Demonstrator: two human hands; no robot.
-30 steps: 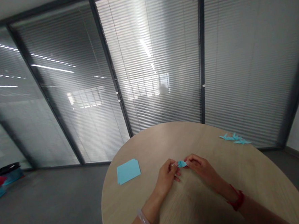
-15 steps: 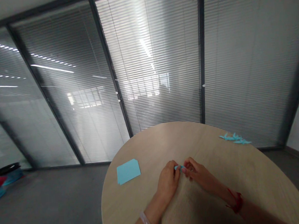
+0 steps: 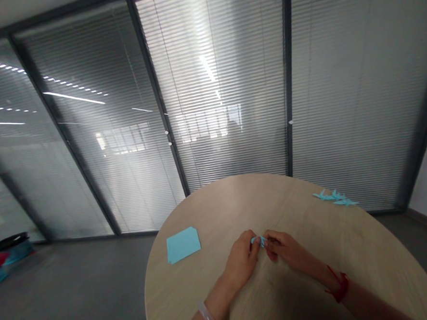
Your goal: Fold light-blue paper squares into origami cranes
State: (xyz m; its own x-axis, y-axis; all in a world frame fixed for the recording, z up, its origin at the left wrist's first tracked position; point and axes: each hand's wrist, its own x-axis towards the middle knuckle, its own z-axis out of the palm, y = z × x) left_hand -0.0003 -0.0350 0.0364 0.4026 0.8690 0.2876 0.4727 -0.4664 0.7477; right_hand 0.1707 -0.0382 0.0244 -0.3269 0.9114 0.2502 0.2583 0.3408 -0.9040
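Between my two hands is a small piece of folded light-blue paper [image 3: 258, 241], mostly covered by fingers. My left hand [image 3: 242, 255] pinches it from the left, thumb against the near side. From the right, my right hand [image 3: 284, 248] grips its other end between thumb and index finger. The exact shape of the folded paper is too small and hidden to make out. Left of my hands lies a stack of light-blue paper sheets [image 3: 183, 245]. Several folded light-blue paper pieces [image 3: 334, 197] with pointed tips lie together near the far right edge.
All of this is on a round wooden table [image 3: 233, 197]. Behind it stands a glass partition with blinds [image 3: 231, 159]. Blue and red objects [image 3: 9, 249] are on the floor at the far left.
My right hand has shifted slightly down and its fingers have curled closer around the folded paper. My left hand has barely moved. The stack and the folded pieces stay put.
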